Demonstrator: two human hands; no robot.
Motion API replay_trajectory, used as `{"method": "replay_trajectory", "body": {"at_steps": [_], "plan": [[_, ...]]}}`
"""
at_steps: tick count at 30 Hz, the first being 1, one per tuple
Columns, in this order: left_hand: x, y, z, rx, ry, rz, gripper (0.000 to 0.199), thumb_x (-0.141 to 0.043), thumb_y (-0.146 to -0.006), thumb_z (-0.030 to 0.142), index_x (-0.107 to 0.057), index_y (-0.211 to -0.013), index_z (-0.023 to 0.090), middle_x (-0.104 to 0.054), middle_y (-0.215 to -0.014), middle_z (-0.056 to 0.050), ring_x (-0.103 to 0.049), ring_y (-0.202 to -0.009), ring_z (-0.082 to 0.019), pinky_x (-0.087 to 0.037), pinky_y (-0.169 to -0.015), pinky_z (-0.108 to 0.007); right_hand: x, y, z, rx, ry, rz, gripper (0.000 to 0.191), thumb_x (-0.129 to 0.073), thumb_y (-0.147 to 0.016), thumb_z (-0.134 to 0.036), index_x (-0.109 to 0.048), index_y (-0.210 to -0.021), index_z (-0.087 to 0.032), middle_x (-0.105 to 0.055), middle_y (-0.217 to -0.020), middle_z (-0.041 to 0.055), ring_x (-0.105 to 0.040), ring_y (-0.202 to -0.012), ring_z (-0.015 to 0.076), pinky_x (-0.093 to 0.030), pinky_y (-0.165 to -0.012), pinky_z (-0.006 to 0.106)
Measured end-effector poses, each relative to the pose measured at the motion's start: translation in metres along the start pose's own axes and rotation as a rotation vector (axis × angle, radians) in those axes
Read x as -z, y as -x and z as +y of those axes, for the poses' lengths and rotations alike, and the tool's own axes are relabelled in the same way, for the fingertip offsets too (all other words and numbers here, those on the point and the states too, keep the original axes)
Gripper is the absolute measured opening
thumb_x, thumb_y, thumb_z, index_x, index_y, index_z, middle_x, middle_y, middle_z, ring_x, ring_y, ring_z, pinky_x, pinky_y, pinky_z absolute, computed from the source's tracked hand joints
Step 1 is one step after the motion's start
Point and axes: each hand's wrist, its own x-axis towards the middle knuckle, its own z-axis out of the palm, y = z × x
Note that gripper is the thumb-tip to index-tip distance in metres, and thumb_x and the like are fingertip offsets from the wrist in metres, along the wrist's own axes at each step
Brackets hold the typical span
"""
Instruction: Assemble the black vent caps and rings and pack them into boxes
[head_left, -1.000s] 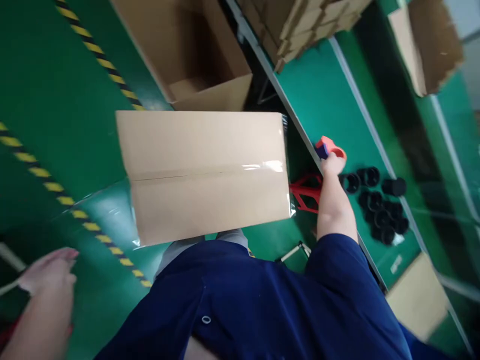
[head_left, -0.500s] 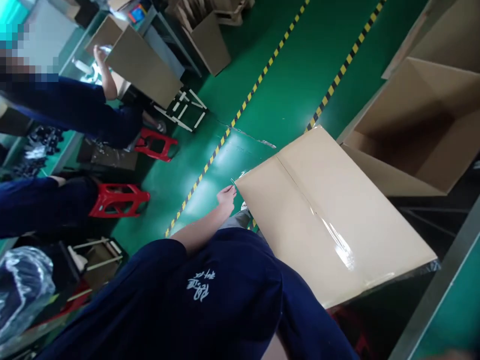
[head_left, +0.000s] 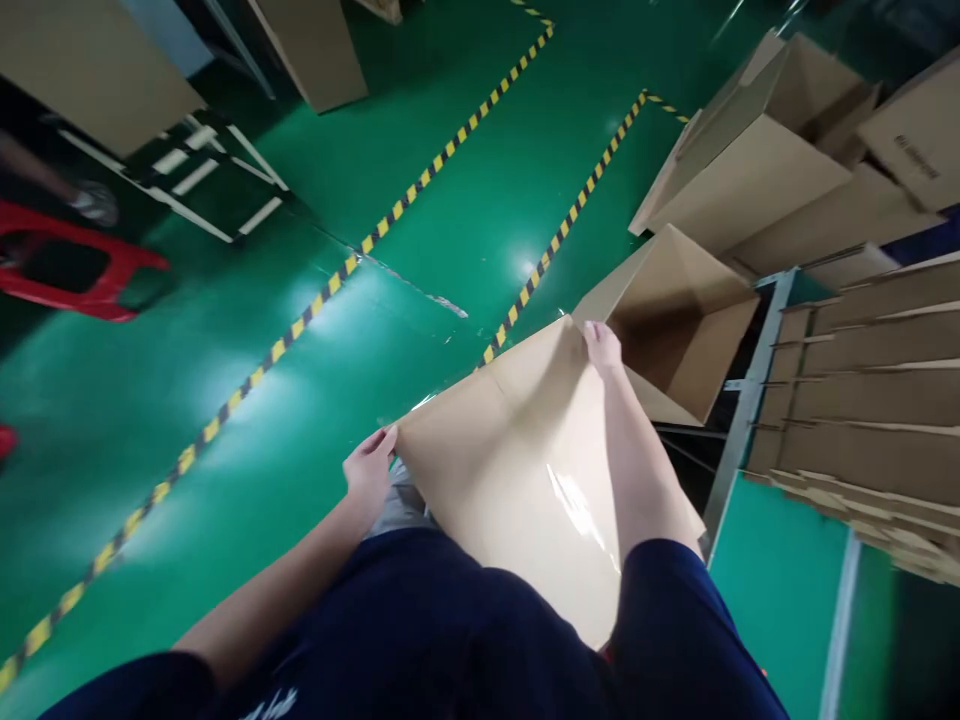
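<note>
Listener: What lies at the centre, and where?

Describer: A large cardboard carton (head_left: 495, 455), set slantwise at the near middle of the scene, just in front of a person in a dark blue shirt (head_left: 420, 620). A glossy strip of clear tape (head_left: 576, 503) lies on its top.

Listener: What could go wrong there?

Describer: The carton might swing or tip if one hand pulled harder than the other; what bears it from below is hidden. The clear film (head_left: 424, 402) at its far left edge could wrinkle if pressed unevenly. Its far corner could also knock the open box (head_left: 720, 350) beyond; the two overlap in view, but whether they touch cannot be told.

Listener: And the hands?

Describer: The left hand (head_left: 371, 465), thumb and fingers drawn together, pinches the carton's left corner. The right hand (head_left: 602, 347) reaches over the top to the far corner, fingers partly curled at the edge; whether it grips or only presses cannot be told.

Listener: What is around them?

Describer: On the right, a green-topped bench (head_left: 787, 550) bears stacked cardboard (head_left: 870, 390). On the left, a yellow-and-black floor marking (head_left: 409, 193) crosses the green floor (head_left: 262, 270), with a red stool (head_left: 112, 272) well apart at far left.
</note>
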Motion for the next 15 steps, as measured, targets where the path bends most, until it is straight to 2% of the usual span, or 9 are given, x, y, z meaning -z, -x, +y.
{"method": "replay_trajectory", "body": {"at_steps": [2,4,6,8,11,13,15], "plan": [[0.005,-0.008,-0.001,0.024,-0.011,-0.012,0.022,-0.087,-0.070,0.018,-0.077,-0.090,0.018,-0.076,-0.100,-0.005,-0.070,-0.094,-0.017,-0.056,-0.093,-0.030,-0.013,-0.039,-0.012,-0.126,-0.125,-0.075,0.067,-0.024,-0.108,-0.058,-0.077,-0.115,-0.019,-0.072,-0.127,0.0128,-0.065,-0.117,0.0246,-0.048,-0.108,0.042],[0.010,-0.015,-0.005,0.052,-0.017,-0.033,0.034,-0.091,-0.065,0.024,-0.079,-0.097,0.020,-0.077,-0.110,-0.006,-0.069,-0.103,-0.019,-0.055,-0.096,-0.030,-0.028,-0.068,-0.020,-0.233,-0.230,-0.186,0.079,-0.020,-0.102,-0.071,-0.083,-0.102,-0.023,-0.072,-0.127,0.0108,-0.064,-0.120,0.0278,-0.044,-0.113,0.045],[0.013,-0.019,-0.007,0.087,0.000,-0.082,0.047,-0.095,-0.058,0.032,-0.079,-0.101,0.022,-0.076,-0.116,-0.006,-0.067,-0.111,-0.021,-0.055,-0.096,-0.030,-0.039,-0.084,-0.021,-0.279,-0.244,-0.277,0.083,-0.022,-0.097,-0.079,-0.084,-0.088,-0.025,-0.074,-0.124,0.0081,-0.062,-0.123,0.0293,-0.039,-0.118,0.048],[0.015,-0.022,-0.006,0.108,0.030,-0.144,0.058,-0.099,-0.049,0.040,-0.080,-0.102,0.023,-0.075,-0.121,-0.006,-0.064,-0.119,-0.024,-0.055,-0.092,-0.028,-0.042,-0.087,-0.017,-0.288,-0.314,-0.386,0.084,-0.023,-0.094,-0.084,-0.084,-0.082,-0.027,-0.075,-0.122,0.0045,-0.061,-0.125,0.0290,-0.036,-0.121,0.047],[0.013,-0.023,0.000,0.138,0.049,-0.194,0.065,-0.101,-0.040,0.047,-0.081,-0.098,0.024,-0.073,-0.128,-0.006,-0.059,-0.129,-0.027,-0.055,-0.085,-0.025,-0.034,-0.079,-0.010,-0.221,-0.556,-0.525,0.076,-0.035,-0.090,-0.086,-0.082,-0.079,-0.027,-0.077,-0.120,0.0023,-0.062,-0.127,0.0288,-0.036,-0.121,0.045],[0.010,-0.024,0.005,0.163,0.038,-0.184,0.063,-0.101,-0.039,0.049,-0.081,-0.093,0.023,-0.072,-0.130,-0.007,-0.057,-0.132,-0.028,-0.054,-0.081,-0.024,-0.028,-0.072,-0.010,-0.119,-0.653,-0.518,0.059,-0.057,-0.084,-0.080,-0.082,-0.079,-0.026,-0.078,-0.116,0.0028,-0.063,-0.127,0.0285,-0.037,-0.121,0.043],[0.005,-0.025,0.008,0.178,0.032,-0.141,0.058,-0.101,-0.039,0.047,-0.080,-0.086,0.020,-0.073,-0.127,-0.009,-0.058,-0.130,-0.028,-0.054,-0.075,-0.023,-0.026,-0.068,-0.012,-0.076,-0.660,-0.480,0.042,-0.077,-0.074,-0.067,-0.081,-0.078,-0.026,-0.080,-0.111,0.0037,-0.064,-0.127,0.0286,-0.038,-0.119,0.041]]}}
